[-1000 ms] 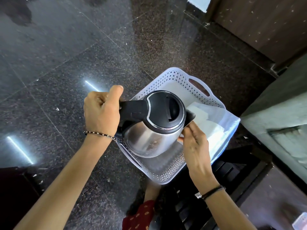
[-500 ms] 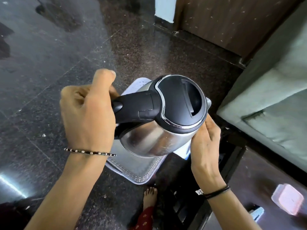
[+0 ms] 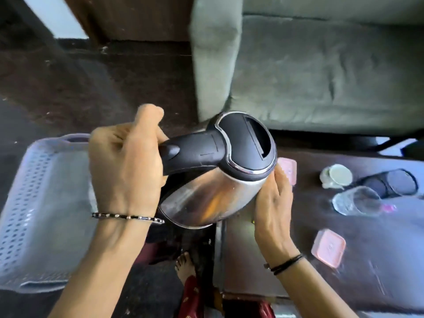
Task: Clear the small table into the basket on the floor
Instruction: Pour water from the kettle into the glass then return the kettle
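I hold a steel electric kettle (image 3: 206,198) with a black lid and handle, tilted in the air above the left edge of the small dark table (image 3: 367,278). My left hand (image 3: 126,161) is wrapped around the black handle. My right hand (image 3: 273,207) presses flat against the kettle's steel side. The white perforated basket (image 3: 29,203) sits on the floor to the left, partly behind my left arm. On the table lie two pink lidded boxes (image 3: 328,247) (image 3: 288,167), a white cup (image 3: 338,176), a clear glass (image 3: 355,203) and a black case (image 3: 394,183).
A grey-green sofa (image 3: 321,65) stands close behind the table. The floor is dark polished stone. My bare foot (image 3: 185,265) is between the basket and the table's corner.
My view has swung right, from the basket to the table. The kettle, held by both hands throughout, was over the basket and is now to its right, over the table's left edge.
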